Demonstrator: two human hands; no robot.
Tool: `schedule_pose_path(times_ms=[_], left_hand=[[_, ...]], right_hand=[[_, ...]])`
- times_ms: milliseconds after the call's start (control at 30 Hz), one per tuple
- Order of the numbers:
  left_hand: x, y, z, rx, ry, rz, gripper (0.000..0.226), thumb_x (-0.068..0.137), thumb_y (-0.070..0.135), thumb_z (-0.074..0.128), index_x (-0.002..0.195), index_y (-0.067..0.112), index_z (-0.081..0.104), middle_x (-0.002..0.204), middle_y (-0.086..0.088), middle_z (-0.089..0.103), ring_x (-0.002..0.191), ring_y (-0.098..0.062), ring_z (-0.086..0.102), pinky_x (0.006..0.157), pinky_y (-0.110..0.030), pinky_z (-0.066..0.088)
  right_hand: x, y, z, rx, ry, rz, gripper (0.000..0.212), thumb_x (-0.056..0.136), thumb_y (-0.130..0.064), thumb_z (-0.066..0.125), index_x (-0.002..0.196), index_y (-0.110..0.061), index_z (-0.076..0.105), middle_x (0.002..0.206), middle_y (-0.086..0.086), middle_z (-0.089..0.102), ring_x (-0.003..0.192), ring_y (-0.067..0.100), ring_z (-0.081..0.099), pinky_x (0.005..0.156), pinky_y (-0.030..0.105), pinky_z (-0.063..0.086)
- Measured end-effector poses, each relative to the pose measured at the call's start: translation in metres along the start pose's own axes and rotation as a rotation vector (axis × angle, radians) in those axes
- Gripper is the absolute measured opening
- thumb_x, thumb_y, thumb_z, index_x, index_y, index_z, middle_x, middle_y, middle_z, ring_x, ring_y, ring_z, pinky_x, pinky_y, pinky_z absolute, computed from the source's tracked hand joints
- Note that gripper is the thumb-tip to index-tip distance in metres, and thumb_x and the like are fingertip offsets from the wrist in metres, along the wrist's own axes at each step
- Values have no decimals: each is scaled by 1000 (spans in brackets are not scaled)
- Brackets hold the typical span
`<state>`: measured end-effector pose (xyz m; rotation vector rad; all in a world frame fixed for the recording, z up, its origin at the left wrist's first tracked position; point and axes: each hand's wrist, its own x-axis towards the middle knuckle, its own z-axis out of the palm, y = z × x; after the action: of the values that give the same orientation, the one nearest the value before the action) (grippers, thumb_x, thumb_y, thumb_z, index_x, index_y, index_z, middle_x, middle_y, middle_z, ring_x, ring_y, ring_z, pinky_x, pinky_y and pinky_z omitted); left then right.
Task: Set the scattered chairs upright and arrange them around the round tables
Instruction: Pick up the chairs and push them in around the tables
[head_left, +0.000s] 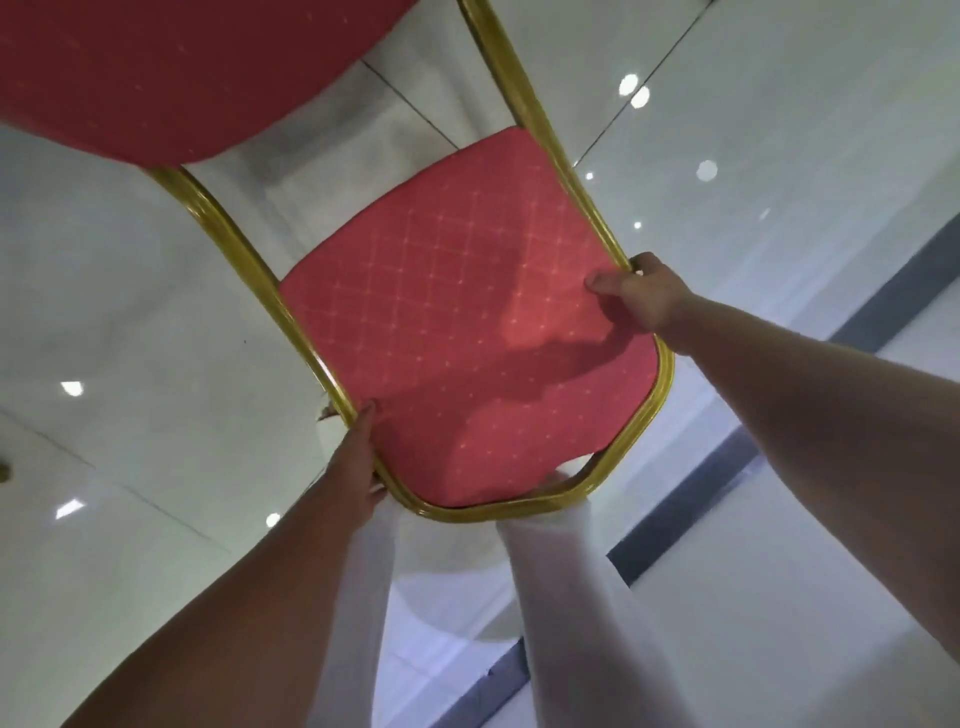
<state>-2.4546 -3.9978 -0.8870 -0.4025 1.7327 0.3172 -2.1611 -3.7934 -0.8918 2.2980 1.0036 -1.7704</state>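
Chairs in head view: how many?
1. The chair fills the centre, held at its seat edges by the left hand and right hand. Others may lie outside the frame.

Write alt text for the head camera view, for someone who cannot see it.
A person holds a red-cushioned chair with a gold frame by its seat: left hand on one side rail, right hand on the other. Beneath are a glossy white tiled floor and the person's white-clad legs.

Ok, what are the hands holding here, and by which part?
Both grip the red chair by its seat: left hand on the left frame edge, right hand on the right edge.
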Motion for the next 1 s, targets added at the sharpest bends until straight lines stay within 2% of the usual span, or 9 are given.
schedule_pose_path(times_ms=[100,200,400,500,667,767,833,933,1000], left_hand=[[-92,-5,-22,110,24,-42,53,88,67,54,126,29,52,119,3,60,108,-23,60,100,-43,46],[-187,-12,-48,186,22,-8,31,95,49,57,114,24,56,114,-1,63,92,-19,60,84,-40,47],[-347,-8,-116,199,-89,57,36,93,47,62,118,21,63,118,-4,66,110,-29,62,77,-44,58],[-405,11,-149,214,-155,65,41,89,46,68,117,16,63,118,-9,67,107,-29,65,73,-41,58],[-465,45,-200,129,-252,117,49,84,31,75,123,5,60,114,-18,66,102,-31,64,82,-46,56],[-479,66,-222,-27,-242,172,44,88,22,71,122,-2,61,119,-24,67,100,-31,64,85,-47,59],[-487,79,-236,-86,-241,217,37,89,23,69,117,-2,64,115,-21,69,93,-27,66,78,-43,61],[-500,92,-256,-91,-190,259,21,88,26,69,97,7,66,83,-11,70,69,-18,65,56,-31,59],[-507,95,-270,-146,-135,275,16,90,25,66,86,10,63,74,-8,64,68,-18,61,52,-31,58]], right_hand=[[-85,-18,-34,-48,-36,11,45,82,-23,75,116,-5,52,89,13,66,78,27,62,76,42,52],[-174,-45,-73,-185,-75,-4,39,84,-21,74,115,-7,56,95,12,65,81,26,61,74,37,51],[-332,-114,-137,-224,-124,-32,36,85,-13,72,119,-5,63,102,15,68,81,27,66,67,30,54],[-399,-145,-162,-118,-131,-42,53,86,-7,71,134,-17,51,103,12,67,81,25,65,63,29,51],[-474,-187,-179,2,-150,-64,60,87,-1,67,138,-27,48,98,7,64,75,18,59,68,29,50],[-499,-212,-175,160,-154,-71,52,90,1,64,134,-25,53,98,7,61,67,18,54,56,25,53],[-511,-230,-167,231,-142,-77,46,91,1,63,130,-22,56,96,9,61,65,18,53,51,23,53],[-525,-249,-150,264,-110,-91,38,91,0,63,125,-16,59,97,12,61,66,20,55,53,24,55],[-535,-259,-135,287,-100,-116,35,89,0,66,121,-13,60,96,13,62,65,21,57,52,25,56]])
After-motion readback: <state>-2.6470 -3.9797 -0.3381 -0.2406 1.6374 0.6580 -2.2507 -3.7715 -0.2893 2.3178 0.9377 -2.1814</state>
